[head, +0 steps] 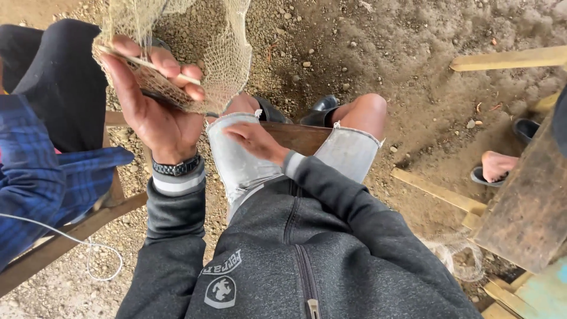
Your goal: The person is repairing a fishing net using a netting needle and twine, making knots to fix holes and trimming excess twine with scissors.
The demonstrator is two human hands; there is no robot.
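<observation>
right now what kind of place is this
Likely an outdoor, makeshift work spot for net mending: bare gravelly dirt ground, rough wooden planks, and mesh netting held up in the left hand.

Left hand (155,100) on fishing net (221,56)

Net (224,53) cut off by top edge; right hand (254,140) motion-blurred.

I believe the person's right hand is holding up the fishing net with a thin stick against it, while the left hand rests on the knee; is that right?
Not quite: the hands are swapped. The head view shows the left hand holding up the fishing net with the thin stick under its fingers, while the right hand rests low by the knee.
</observation>
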